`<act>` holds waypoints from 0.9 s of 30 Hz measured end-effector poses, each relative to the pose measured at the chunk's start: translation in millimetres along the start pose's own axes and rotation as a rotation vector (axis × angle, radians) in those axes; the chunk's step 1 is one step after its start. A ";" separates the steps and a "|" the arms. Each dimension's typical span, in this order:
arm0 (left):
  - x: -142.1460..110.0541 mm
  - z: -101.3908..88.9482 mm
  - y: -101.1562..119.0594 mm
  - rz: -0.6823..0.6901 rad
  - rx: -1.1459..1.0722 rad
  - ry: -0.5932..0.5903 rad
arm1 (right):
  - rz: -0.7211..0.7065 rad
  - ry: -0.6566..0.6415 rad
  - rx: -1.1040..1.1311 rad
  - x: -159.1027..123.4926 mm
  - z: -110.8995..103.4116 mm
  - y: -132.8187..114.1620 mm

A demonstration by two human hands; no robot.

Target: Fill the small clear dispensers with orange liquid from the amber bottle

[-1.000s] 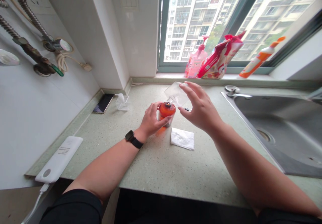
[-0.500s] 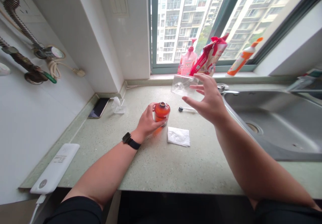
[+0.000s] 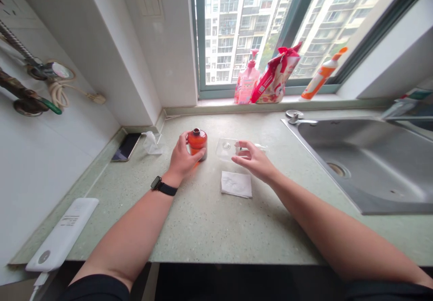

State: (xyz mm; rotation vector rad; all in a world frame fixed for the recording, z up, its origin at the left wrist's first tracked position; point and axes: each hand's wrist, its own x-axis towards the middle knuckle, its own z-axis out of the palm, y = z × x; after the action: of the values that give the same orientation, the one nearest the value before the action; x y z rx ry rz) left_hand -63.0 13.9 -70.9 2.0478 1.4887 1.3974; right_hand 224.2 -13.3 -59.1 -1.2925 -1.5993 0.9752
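Note:
My left hand [image 3: 185, 153] wraps around an amber bottle [image 3: 199, 142] that stands upright and uncapped on the counter. To its right is a clear plastic plate [image 3: 226, 151] with a round raised part. The fingers of my right hand [image 3: 254, 157] close on the plate's right edge, low over the counter; whether the plate touches the counter I cannot tell. Beside those fingers a slim white stick-like thing [image 3: 261, 147] with a dark end shows in part, the rest hidden by the hand. A folded white tissue [image 3: 236, 184] lies just in front.
On the left are a phone [image 3: 126, 147], crumpled clear plastic [image 3: 152, 143] and a white power bank [image 3: 63, 233] with a cable. A steel sink [image 3: 358, 179] takes up the right. A pump bottle [image 3: 246, 84], a red bag [image 3: 278, 78] and an orange-white bottle [image 3: 320, 79] stand on the windowsill.
My right hand has come down and to the left, bringing the clear plate with it, and its fingers have drawn closer together. My left hand has shifted the amber bottle leftward.

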 end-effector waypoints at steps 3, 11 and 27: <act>2.6 -0.6 -7.6 0.007 0.049 0.049 | -0.055 -0.041 -0.062 1.0 1.9 9.5; 2.8 -23.5 17.7 0.315 0.127 0.306 | -0.179 -0.113 -0.316 1.3 2.8 16.8; -27.2 12.8 33.2 0.163 -0.015 -0.418 | -0.303 0.157 -0.609 21.2 -41.3 29.7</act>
State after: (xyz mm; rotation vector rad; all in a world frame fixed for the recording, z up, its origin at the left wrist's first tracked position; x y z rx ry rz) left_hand -33.4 -19.6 -70.2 2.3135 1.1547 0.9420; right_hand 270.3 15.1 -69.5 -1.4136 -1.9702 0.1898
